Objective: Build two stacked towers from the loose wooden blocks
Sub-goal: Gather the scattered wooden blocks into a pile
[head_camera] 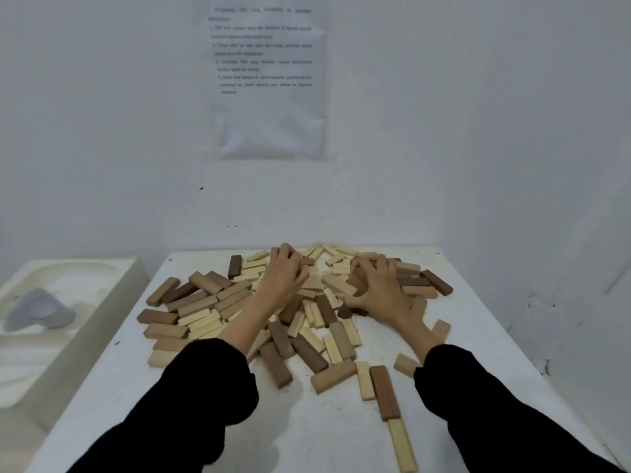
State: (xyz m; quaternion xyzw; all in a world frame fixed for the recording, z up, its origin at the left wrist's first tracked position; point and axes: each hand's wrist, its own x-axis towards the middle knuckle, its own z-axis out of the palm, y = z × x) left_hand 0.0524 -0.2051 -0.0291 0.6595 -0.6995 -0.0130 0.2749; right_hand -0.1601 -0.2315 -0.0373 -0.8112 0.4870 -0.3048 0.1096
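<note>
Several loose wooden blocks (201,302), pale, tan and dark brown, lie in a scattered heap across the white table (307,431). No tower stands anywhere. My left hand (283,276) lies on the back middle of the heap, its fingers curled down over a cluster of pale blocks. My right hand (377,285) sits just to its right, with the fingers and spread thumb curled round a clump of tan and dark blocks. What lies under either palm is hidden. A few blocks (384,392) lie apart near the front right.
The table stands against a white wall with a printed sheet (268,76) taped above it. A white moulded tray (51,319) holding a grey object stands left of the table. The table's right edge (512,339) runs close to the side wall.
</note>
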